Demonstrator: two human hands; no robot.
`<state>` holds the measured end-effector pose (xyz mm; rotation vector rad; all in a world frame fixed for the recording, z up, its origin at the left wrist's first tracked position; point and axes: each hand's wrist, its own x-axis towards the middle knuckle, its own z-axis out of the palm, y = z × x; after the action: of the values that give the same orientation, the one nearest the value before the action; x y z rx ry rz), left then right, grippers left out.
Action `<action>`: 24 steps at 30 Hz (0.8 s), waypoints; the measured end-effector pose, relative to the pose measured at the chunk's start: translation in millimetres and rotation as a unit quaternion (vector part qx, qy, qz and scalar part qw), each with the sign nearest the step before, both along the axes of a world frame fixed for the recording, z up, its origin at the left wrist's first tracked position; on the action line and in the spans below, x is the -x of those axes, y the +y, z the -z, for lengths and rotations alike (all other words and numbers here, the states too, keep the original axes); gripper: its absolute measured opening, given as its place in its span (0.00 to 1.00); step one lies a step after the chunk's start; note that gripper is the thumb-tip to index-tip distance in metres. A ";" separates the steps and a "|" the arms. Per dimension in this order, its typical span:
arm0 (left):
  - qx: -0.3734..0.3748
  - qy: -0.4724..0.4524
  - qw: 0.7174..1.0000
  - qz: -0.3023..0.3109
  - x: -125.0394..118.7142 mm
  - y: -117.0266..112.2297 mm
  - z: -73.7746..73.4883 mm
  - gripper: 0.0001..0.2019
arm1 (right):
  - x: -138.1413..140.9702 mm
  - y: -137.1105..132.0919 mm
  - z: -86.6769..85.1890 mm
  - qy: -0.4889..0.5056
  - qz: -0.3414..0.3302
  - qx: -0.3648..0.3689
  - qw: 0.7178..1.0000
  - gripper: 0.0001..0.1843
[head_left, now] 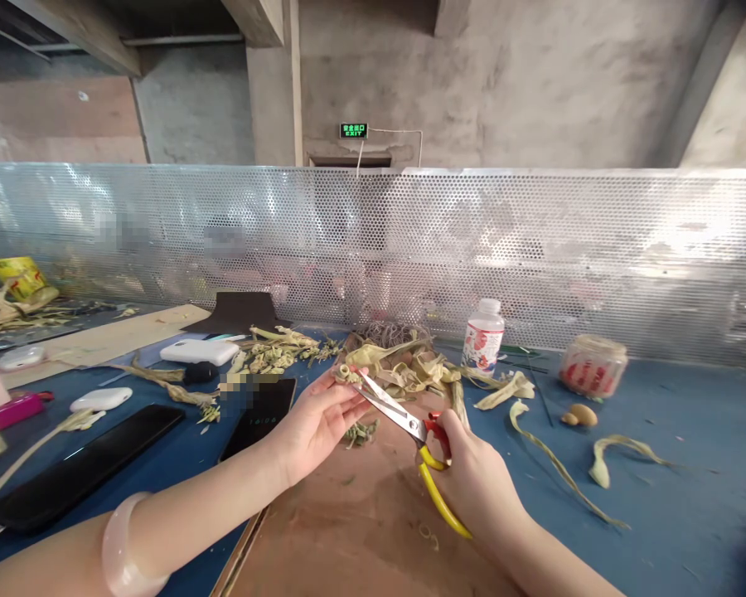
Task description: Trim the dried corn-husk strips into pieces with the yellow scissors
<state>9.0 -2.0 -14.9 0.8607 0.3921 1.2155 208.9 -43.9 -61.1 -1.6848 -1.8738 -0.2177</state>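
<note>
My left hand is raised over the brown board, its thumb and fingertips pinching a small pale-green curled piece of dried plant. Scissors with one red and one yellow handle are in my right hand, fingers wrapped round the handles. Their blades point up and left, the tips close to the curled piece; whether they touch it I cannot tell. Behind both hands lies a heap of dried, yellowish plant strips. A small grey-green clump rests on the board under my left fingers.
A perforated metal screen stands along the back. To the right are a white bottle, a lidded jar and long dried strips on the blue tabletop. Phones, including a black phone, and a white case lie left.
</note>
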 end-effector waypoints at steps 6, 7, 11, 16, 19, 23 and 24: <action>0.012 0.005 1.000 -0.014 0.2 0.7 1.2 0.10 | -0.8 1.3 1.5 -0.004 0.002 -0.008 1.000 0.04; 0.012 0.006 1.000 -0.015 0.0 0.8 1.2 0.10 | -0.8 1.5 1.4 -0.002 0.003 -0.005 1.000 0.04; 0.013 0.007 1.000 -0.020 -0.7 0.4 0.1 0.10 | -1.4 1.6 1.7 0.001 0.007 0.004 1.000 0.05; -0.002 0.009 1.000 -0.013 -1.1 -0.9 -0.1 0.07 | -3.0 0.5 3.7 -0.001 0.004 0.009 1.000 0.06; -0.030 0.016 0.999 0.005 -1.1 -0.2 2.2 0.08 | -3.0 -0.5 3.3 -0.001 -0.001 0.008 1.000 0.07; -0.042 0.022 0.999 0.011 -0.9 1.3 6.2 0.10 | -1.9 -1.5 1.2 -0.001 0.005 0.033 0.999 0.07; -0.041 0.023 0.999 0.011 -0.9 1.6 6.9 0.10 | -1.7 -1.6 1.0 -0.003 0.006 0.037 0.999 0.06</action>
<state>9.9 -0.5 -21.8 0.9618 0.3705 1.2004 210.7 -45.5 -62.1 -1.7462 -1.8971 -0.1597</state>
